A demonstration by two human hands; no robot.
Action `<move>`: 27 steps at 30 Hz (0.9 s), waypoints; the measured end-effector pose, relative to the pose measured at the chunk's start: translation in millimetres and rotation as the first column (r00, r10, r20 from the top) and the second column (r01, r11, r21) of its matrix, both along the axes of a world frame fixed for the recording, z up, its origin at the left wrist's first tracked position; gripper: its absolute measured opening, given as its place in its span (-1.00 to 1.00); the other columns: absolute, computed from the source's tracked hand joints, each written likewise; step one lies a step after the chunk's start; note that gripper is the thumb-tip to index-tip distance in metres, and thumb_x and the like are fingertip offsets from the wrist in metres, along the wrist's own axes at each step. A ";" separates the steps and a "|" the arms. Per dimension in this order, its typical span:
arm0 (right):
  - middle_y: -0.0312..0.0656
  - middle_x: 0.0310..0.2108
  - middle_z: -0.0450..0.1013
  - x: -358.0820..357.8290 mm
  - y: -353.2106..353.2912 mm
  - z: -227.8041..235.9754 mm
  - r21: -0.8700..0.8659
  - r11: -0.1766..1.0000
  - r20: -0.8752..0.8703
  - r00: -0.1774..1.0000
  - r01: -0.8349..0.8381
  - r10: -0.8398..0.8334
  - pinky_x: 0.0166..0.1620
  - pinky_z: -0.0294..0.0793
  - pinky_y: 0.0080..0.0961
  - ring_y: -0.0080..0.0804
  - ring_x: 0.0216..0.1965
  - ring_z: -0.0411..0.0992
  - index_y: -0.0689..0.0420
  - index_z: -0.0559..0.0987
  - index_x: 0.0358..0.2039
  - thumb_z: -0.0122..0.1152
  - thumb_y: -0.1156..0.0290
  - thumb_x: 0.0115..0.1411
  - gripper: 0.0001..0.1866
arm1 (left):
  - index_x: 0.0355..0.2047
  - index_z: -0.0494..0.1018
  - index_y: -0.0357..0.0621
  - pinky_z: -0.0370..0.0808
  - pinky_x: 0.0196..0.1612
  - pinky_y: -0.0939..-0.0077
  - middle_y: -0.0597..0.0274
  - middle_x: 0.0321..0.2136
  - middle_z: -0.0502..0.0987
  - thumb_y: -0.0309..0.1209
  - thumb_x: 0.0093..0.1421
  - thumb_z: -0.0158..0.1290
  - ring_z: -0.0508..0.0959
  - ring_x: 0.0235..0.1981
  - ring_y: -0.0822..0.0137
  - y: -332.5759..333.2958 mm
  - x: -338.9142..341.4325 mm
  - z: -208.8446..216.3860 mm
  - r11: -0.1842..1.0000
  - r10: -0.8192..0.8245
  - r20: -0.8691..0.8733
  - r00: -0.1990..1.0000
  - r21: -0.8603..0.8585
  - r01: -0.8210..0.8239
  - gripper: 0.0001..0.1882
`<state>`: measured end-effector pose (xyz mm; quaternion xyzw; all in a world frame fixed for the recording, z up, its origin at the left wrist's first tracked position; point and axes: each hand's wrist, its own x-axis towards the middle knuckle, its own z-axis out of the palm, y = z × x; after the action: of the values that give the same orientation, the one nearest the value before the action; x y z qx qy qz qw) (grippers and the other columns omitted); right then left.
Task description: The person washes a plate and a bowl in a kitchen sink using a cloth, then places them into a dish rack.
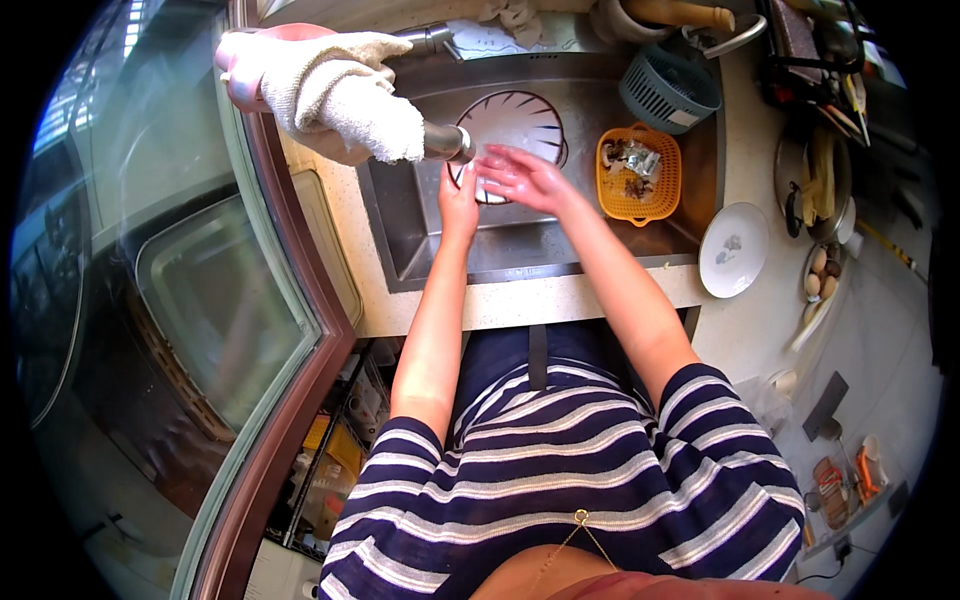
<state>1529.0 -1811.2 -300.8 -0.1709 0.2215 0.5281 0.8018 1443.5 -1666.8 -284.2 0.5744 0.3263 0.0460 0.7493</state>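
Note:
A white plate (507,121) with dark strokes around its rim is tilted up inside the metal sink (520,262). At its lower left edge, my left hand (459,207) grips the rim, its fingers partly hidden. My right hand (522,180) is open over the lower part of the plate, fingers apart and palm partly showing; it holds nothing. Just above both hands ends the grey faucet spout (451,142). Whether water is running from it is too hard to make out.
A cream towel (335,95) drapes over the faucet side. In the sink's right part are a yellow basket (640,208) with scraps and a blue-grey basket (668,90). Right of the sink, a white plate (733,250) rests on the counter. An open window frame (290,200) stands at left.

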 end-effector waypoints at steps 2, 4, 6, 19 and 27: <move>0.00 0.08 0.46 25.3 -21.8 10.0 -0.334 0.933 0.290 0.927 -0.136 0.239 0.09 0.50 -0.29 -0.19 0.11 0.45 0.23 0.42 0.13 -0.01 0.23 0.39 -0.58 | 0.22 0.25 -0.18 0.44 0.02 0.48 0.20 0.01 0.46 -0.46 0.30 0.03 0.49 -0.07 0.41 2.9 -5.0 -11.8 0.993 -0.019 0.039 0.999 0.116 0.014 -0.51; -0.06 -0.03 0.55 44.8 -46.4 6.7 -0.590 0.803 0.434 0.805 -0.085 0.404 -0.10 0.58 -0.48 -0.32 -0.05 0.56 0.23 0.48 0.06 0.01 0.25 0.39 -0.63 | 0.23 0.25 -0.20 0.39 0.08 0.47 0.19 0.02 0.47 -0.49 0.27 0.06 0.48 -0.04 0.39 2.7 -5.9 -13.6 0.980 -0.069 0.019 0.997 0.189 0.064 -0.48; -0.15 -0.17 0.60 53.5 -66.2 9.1 -0.633 0.774 0.525 0.748 0.024 0.406 -0.21 0.53 -0.63 -0.46 -0.22 0.60 0.22 0.55 -0.03 0.00 0.31 0.38 -0.70 | 0.18 0.27 -0.13 0.54 -0.07 0.36 0.20 -0.02 0.48 -0.50 0.26 0.06 0.51 -0.06 0.35 7.9 -8.7 -13.2 0.997 -0.071 -0.095 0.993 0.021 0.073 -0.53; -0.14 -0.08 0.53 34.5 -71.2 39.5 -0.645 0.752 0.499 0.822 0.139 0.275 -0.05 0.49 -0.49 -0.43 -0.10 0.49 0.23 0.40 0.16 0.25 0.15 0.24 -0.42 | 0.16 0.27 -0.18 0.58 0.00 0.04 0.02 -0.03 0.50 -0.57 0.22 0.04 0.57 -0.04 0.10 5.9 12.2 -7.4 0.769 -0.255 -0.223 0.941 -0.637 0.058 -0.52; -0.13 -0.06 0.53 1.6 -74.9 -29.4 -0.472 0.854 0.003 0.969 -0.217 0.248 -0.02 0.61 -0.26 -0.34 -0.07 0.54 0.22 0.45 0.07 0.26 0.21 0.26 -0.53 | 0.11 0.38 -0.25 0.41 0.05 0.47 0.14 -0.04 0.55 -0.53 0.20 0.08 0.53 -0.07 0.35 3.9 6.0 21.7 0.883 -0.286 -0.273 0.919 0.296 0.363 -0.56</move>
<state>1530.6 -1886.1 -330.2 -0.4017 0.2943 0.5462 0.6736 1449.5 -1663.0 -262.5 0.7435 0.2933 -0.0892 0.5943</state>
